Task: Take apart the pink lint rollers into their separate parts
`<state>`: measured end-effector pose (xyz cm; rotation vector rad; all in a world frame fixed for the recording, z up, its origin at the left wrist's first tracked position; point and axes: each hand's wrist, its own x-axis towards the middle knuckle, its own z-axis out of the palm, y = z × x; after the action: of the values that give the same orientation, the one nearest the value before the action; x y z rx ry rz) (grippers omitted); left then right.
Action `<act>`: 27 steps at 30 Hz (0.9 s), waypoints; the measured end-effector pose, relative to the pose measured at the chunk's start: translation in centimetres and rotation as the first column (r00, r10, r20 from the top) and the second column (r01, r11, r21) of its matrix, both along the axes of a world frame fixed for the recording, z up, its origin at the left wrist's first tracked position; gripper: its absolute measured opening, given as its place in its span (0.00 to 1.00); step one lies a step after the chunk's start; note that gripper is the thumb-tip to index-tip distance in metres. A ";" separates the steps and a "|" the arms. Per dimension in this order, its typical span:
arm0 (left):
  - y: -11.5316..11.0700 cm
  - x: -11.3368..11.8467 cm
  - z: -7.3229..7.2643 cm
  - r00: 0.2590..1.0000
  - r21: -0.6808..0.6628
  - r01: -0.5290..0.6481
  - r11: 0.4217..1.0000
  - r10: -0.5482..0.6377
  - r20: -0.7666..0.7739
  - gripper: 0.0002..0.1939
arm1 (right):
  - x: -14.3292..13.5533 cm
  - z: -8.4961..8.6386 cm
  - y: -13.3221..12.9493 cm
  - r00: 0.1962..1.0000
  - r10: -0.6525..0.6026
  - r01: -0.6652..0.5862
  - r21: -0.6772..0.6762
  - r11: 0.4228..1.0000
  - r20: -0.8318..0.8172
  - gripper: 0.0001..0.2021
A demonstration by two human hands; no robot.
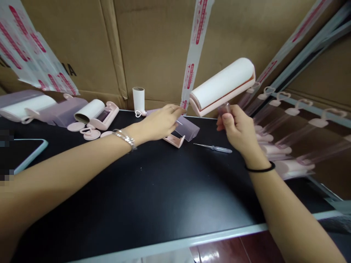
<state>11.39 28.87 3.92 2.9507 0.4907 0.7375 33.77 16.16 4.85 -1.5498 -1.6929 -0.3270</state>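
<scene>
In the head view, the right hand [237, 128] was closed around the clear handle of a lint roller [222, 87] and held it up in the upper middle of the frame, above the black table [153, 197]. The white roll was tilted, with its far end higher and to the right. The left hand [160, 122] reached to the centre of the frame with its fingers loosely bent; its fingertips were at a clear plastic cover [188, 128] and close to the hanging tape strip [195, 51]. I cannot tell whether it really gripped something. A small screwdriver [214, 147] lay on the table just below the right hand. In the upper left, 1 more roller [94, 112] lay beside pink round caps [87, 130]. A row of finished rollers [285, 153], blurred, lay at the right side.
</scene>
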 end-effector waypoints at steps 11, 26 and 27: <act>1.7 1.7 -0.5 0.975 -0.076 -0.112 0.991 0.095 -0.200 0.30 | 1.5 -0.7 0.4 0.949 -0.196 0.182 0.078 0.980 0.249 0.22; -0.5 -0.3 5.3 0.931 -0.633 0.007 0.774 0.226 0.287 0.29 | -2.9 -1.7 0.1 0.960 0.044 0.017 -0.216 0.976 0.275 0.19; -0.3 -0.3 5.1 0.934 -0.640 0.013 0.768 0.219 0.282 0.29 | -2.9 -1.6 0.1 0.962 0.058 0.004 -0.227 0.974 0.266 0.19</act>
<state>11.06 28.53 9.03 2.1204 0.7093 0.8620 30.91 16.28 3.22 -1.7053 -2.0211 -0.3554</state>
